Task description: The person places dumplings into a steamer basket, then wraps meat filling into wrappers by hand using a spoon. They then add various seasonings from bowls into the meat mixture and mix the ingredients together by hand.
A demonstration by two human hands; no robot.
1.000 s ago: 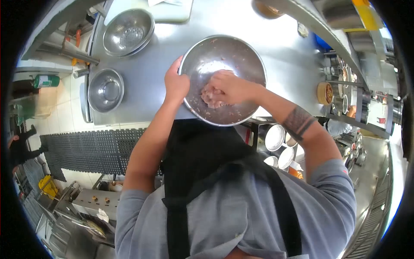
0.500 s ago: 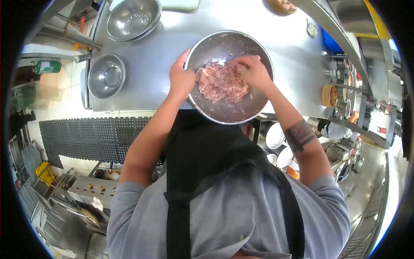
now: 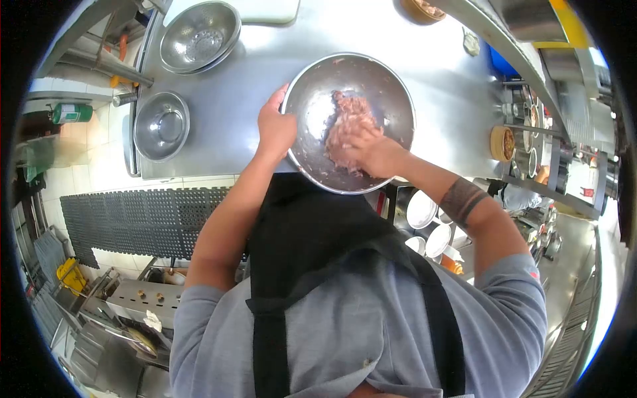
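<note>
A large steel mixing bowl (image 3: 312, 76) stands at the counter's near edge, holding a mass of pink ground meat (image 3: 352, 109). My left hand (image 3: 276, 126) grips the bowl's left rim, thumb and fingers closed on it. Inside the bowl, my right hand (image 3: 371, 147) presses on the meat with its fingers stretched out and spread, slightly blurred. Parts of the fingertips are sunk in the meat and hidden. Small meat bits cling to the bowl's inner wall.
On the steel counter (image 3: 225, 126), stacked colanders (image 3: 201, 36) and a smaller steel bowl (image 3: 162, 126) are at left. A white cutting board (image 3: 269, 10) lies at the back. Round containers (image 3: 502, 144) (image 3: 424, 10) stand at right. A black mat (image 3: 146, 215) covers the floor.
My right hand has moved down and left across the bowl, its fingers going from curled to spread. The meat is gathered into a narrower mass. My left hand keeps the rim.
</note>
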